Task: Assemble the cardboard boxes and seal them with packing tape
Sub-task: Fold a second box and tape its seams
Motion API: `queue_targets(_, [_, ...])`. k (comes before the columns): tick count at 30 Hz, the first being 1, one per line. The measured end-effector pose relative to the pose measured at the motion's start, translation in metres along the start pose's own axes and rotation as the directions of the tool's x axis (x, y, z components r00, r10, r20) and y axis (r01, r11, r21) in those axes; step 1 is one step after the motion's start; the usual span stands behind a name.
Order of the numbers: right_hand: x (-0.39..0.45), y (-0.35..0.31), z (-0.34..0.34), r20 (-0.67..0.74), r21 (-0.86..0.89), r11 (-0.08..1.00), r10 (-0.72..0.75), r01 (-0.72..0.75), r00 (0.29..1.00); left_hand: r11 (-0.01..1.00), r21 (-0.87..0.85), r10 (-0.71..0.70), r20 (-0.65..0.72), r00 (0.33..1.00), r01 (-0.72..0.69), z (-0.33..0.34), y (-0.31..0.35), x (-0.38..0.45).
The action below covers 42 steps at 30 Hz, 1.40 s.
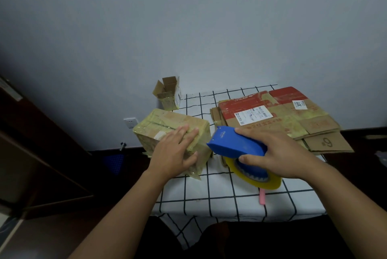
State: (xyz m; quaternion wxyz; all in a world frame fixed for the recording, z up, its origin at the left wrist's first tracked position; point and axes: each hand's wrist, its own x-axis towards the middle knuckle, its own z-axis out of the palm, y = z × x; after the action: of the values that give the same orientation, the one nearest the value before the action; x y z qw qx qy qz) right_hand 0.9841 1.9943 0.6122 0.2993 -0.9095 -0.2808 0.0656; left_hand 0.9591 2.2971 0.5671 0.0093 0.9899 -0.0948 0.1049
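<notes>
A closed cardboard box (159, 124) covered in yellowish tape sits at the left edge of the table. My left hand (173, 154) rests on its top and near side, thumb on the front face. My right hand (272, 154) grips a blue tape dispenser (234, 143) with a roll of yellowish packing tape (257, 179) hanging under it. The dispenser's nose points at the box's right side, close to it. A stack of flattened cardboard boxes (282, 116) lies at the back right of the table.
The table wears a white cloth with a black grid (219, 196). A small open-topped cardboard box (168, 95) stands at the back left corner. A pink stick-like object (262, 197) lies under the tape roll. A dark wooden door (31, 154) is at the left.
</notes>
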Motion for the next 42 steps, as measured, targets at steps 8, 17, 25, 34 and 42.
queue_targets(8, [-0.004,0.004,0.001,0.053,-0.127,0.992,0.028,-0.021,0.998,1.000,-0.010,-0.012,0.007,1.000,0.012,-0.003,0.008,0.006])
queue_targets(17, [0.011,0.001,0.008,0.131,-0.252,0.968,0.038,-0.003,0.991,0.996,0.076,0.033,0.160,0.987,-0.046,-0.008,0.012,0.010])
queue_targets(25, [0.028,-0.014,0.000,0.172,-0.362,0.930,-0.004,0.067,0.985,0.993,0.110,0.009,0.267,0.964,-0.039,-0.013,0.015,0.011])
queue_targets(34, [0.039,-0.029,-0.007,0.221,-0.383,0.921,0.020,0.068,0.975,0.974,-0.111,-0.191,0.058,0.980,0.197,-0.011,0.029,0.014])
queue_targets(42, [0.041,-0.040,-0.011,0.243,-0.370,0.928,0.065,0.031,0.968,0.965,-0.002,-0.261,0.104,0.960,0.263,-0.004,0.039,0.020])
